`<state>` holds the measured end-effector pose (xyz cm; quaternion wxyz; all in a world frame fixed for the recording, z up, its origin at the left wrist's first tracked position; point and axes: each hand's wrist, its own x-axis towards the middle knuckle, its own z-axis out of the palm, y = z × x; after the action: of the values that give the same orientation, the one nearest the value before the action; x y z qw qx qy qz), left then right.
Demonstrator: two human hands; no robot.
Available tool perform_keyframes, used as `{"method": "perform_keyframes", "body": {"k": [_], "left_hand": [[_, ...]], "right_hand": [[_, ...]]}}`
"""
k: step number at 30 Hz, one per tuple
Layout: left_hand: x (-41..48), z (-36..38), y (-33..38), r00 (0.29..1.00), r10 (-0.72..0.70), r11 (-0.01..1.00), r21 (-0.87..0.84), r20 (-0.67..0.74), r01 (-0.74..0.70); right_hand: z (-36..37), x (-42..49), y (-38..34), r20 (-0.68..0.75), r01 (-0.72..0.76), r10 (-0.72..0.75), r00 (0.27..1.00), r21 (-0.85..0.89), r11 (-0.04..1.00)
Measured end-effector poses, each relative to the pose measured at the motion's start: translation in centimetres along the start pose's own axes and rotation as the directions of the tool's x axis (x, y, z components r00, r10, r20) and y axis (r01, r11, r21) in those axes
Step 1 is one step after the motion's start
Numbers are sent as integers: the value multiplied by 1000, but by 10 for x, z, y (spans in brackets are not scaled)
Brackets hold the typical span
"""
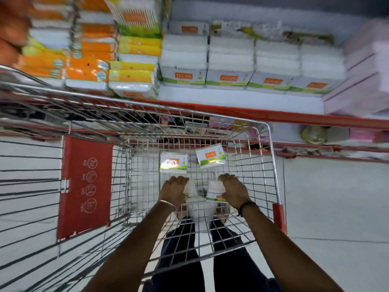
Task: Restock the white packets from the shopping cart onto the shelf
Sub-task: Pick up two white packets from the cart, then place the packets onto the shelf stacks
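Both my arms reach down into the wire shopping cart [271, 157]. My left hand [173, 190] is closed on a white packet [191, 187] near the cart's floor. My right hand [233, 189] grips another white packet [214, 191] with an orange and green label. Two more white packets lie deeper in the cart, one on the left [173, 163] and one on the right [210, 155]. Above the cart, the white shelf [242, 100] with a red front edge holds several rows of the same white packets [230, 60].
Orange and yellow packs [92, 60] fill the shelf's left part, pink packs [366, 70] its right end. A red child-seat flap [85, 186] hangs on the cart's left. A lower shelf [315, 135] holds small items. My legs show under the cart, on a white tiled floor.
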<state>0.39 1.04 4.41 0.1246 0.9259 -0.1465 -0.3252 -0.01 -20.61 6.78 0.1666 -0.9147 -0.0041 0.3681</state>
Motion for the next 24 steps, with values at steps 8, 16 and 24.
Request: {"method": "perform_keyframes", "body": {"k": [8, 16, 24], "left_hand": [[-34, -91, 24, 936, 80, 997, 44, -343, -69], [-47, -185, 48, 776, 204, 978, 155, -597, -138], [-33, -260, 59, 610, 252, 968, 194, -752, -160]], "right_hand": [[-87, -43, -27, -232, 89, -71, 970, 68, 994], [-183, -66, -57, -415, 214, -186, 890, 21, 977], [-256, -60, -82, -612, 228, -207, 763, -44, 973]]}}
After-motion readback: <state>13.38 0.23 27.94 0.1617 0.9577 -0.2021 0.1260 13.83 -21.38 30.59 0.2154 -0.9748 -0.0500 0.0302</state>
